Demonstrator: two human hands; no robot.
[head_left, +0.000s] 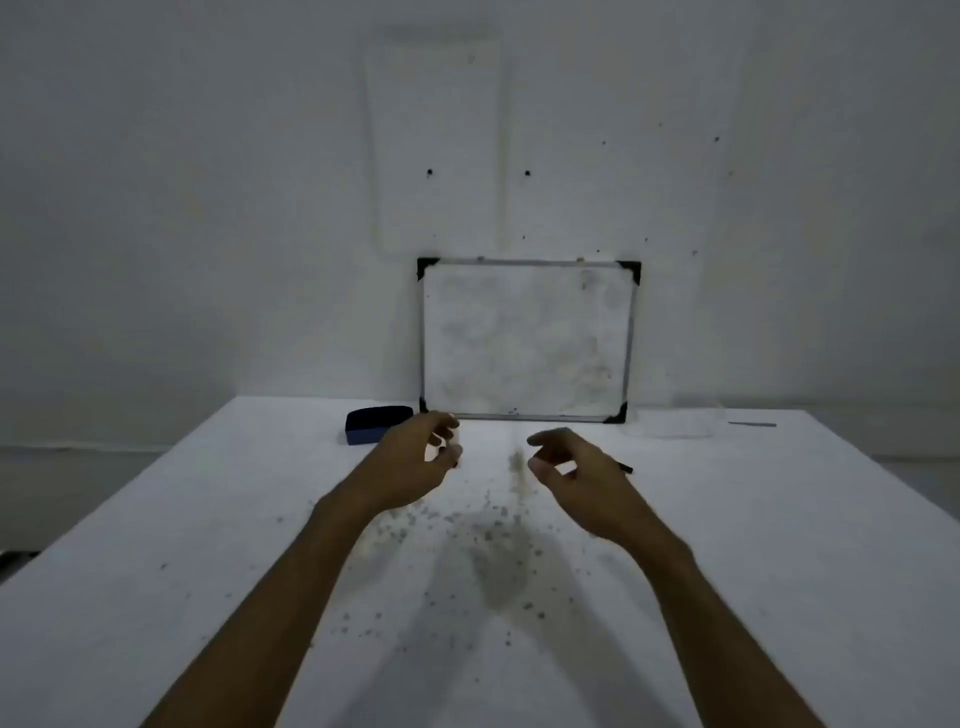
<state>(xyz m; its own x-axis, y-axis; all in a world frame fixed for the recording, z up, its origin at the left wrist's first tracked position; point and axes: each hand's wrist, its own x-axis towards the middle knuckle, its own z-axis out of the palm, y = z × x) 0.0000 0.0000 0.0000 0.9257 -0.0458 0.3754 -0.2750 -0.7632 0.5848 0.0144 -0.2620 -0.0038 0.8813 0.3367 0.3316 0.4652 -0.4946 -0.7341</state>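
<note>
Broadly, the white, speckled table (779, 519) fills the view. At its far edge a small metal-framed whiteboard with black corners (527, 340) leans on the wall; it looks light and stiff, best taken by the frame. It bears grey smears, no readable writing. Left of it lies a blue-and-black felt eraser (378, 425). The left hand (410, 462) and right hand (576, 475) hover, fingers loosely curled; whether either grips anything I cannot tell. A thin black marker (625, 467), probably light and slick, pokes out behind the right hand.

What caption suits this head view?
Left hand and right hand hover above a speckled table, facing a smudged whiteboard and blue eraser.
</note>
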